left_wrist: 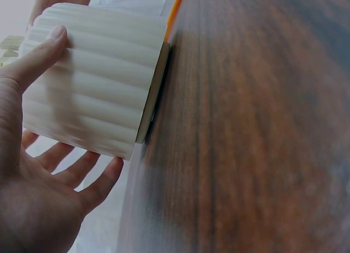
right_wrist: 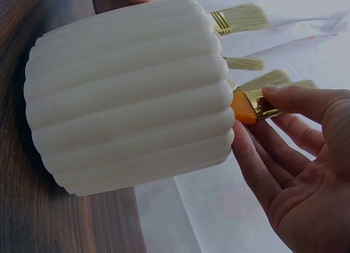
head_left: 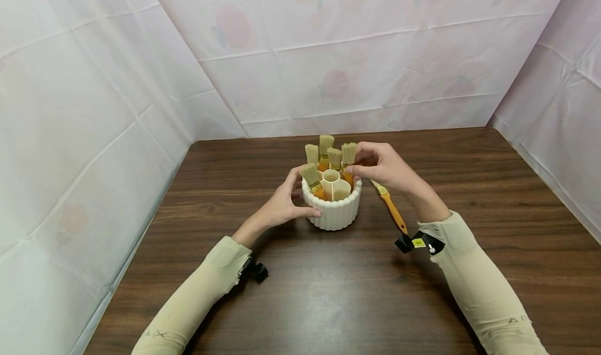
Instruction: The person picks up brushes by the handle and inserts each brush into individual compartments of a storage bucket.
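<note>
So there's one white ribbed plastic round holder [head_left: 334, 209] sitting about mid-table on the dark brown wood-grain table [head_left: 328, 292], a bit toward the far edge. It's split into compartments around a small centre tube. Counting brushes: five orange-handled flat paintbrushes with pale bristles and brass ferrules stand in the holder [head_left: 328, 157], bristles up, all in the back and left compartments, while the front compartments look bare. A sixth orange-handled paintbrush [head_left: 388, 205] lies flat on the table just right of the holder, partly hidden under the right hand.

The left hand [head_left: 281, 206] cups the holder's left side, thumb pressed against the ribbed wall and the fingers spread loosely around the back; the left wrist view shows the thumb on the ribs with the other fingers relaxed and apart. The right hand [head_left: 382, 167] is up at the holder's right rim, thumb and forefinger pinching the ferrule of the rightmost standing brush [right_wrist: 252, 106], the other fingers extended and loose.

Both arms wear pale beige sleeves [head_left: 479, 282]. Faint grey lettering sits on each sleeve near the bottom edge, too small for me to read properly. A small black wrist camera with a yellow tag [head_left: 419, 242] sits on the right wrist; the tag's print isn't legible.
</note>
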